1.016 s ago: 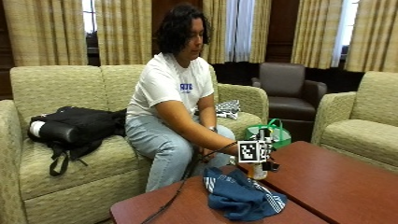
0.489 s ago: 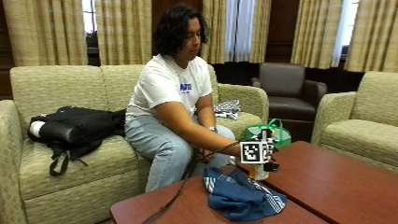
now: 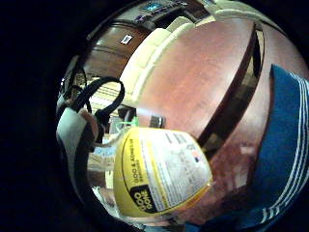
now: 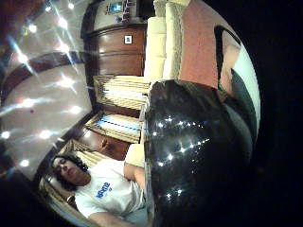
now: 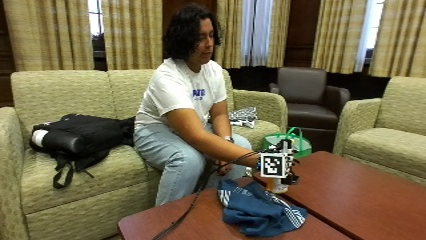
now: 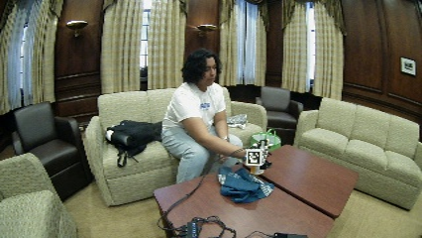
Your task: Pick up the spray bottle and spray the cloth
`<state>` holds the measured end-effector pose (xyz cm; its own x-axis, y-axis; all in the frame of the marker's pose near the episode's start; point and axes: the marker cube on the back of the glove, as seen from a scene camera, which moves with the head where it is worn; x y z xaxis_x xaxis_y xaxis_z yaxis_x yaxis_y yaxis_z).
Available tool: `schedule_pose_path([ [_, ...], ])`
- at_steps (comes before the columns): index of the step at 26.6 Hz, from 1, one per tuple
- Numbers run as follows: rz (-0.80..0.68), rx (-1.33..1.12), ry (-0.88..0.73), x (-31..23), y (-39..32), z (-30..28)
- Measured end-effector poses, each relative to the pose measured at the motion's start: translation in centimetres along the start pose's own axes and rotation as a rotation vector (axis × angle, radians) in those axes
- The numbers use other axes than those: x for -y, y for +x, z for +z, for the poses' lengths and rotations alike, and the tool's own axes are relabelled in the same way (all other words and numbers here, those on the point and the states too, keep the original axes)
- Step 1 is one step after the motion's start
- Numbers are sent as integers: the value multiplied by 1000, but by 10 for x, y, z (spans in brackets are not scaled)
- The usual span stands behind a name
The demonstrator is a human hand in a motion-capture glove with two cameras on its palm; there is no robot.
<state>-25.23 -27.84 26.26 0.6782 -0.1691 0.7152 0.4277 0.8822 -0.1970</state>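
Observation:
In the outside view a person on the sofa reaches to the wooden table [image 5: 359,200] with the gloved right hand [image 5: 278,169]. That hand grips the spray bottle [image 5: 278,187], which is upright at the table's near edge; I cannot tell if its base touches the wood. The little finger side palm view shows the bottle's yellow label [image 3: 159,179] close to the palm, with the table [image 3: 193,82] beyond. The blue cloth [image 5: 259,210] with white stripes lies crumpled on the table right beside the bottle, also seen as blue cloth [image 3: 285,159]. A shiny black shape [image 4: 199,151] fills the thumb side palm view.
A green bag [image 5: 287,142] stands on the floor behind the table. A black backpack [image 5: 80,137] lies on the sofa beside the person. A dark gap [image 3: 236,92] splits the tabletop in two. Cables [image 6: 198,228] lie at the table's front end.

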Motion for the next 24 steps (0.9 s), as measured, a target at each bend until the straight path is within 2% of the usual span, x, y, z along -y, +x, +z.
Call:
schedule_pose_path([
  [3,8,43,45,8,-4,2],
  [9,31,-41,-100,-13,7,2],
  [13,59,-40,-138,-20,10,-1],
  [19,97,-101,-97,-17,21,-4],
  [22,126,-42,-33,-8,15,-1],
  [24,141,-23,-44,-11,12,-2],
])
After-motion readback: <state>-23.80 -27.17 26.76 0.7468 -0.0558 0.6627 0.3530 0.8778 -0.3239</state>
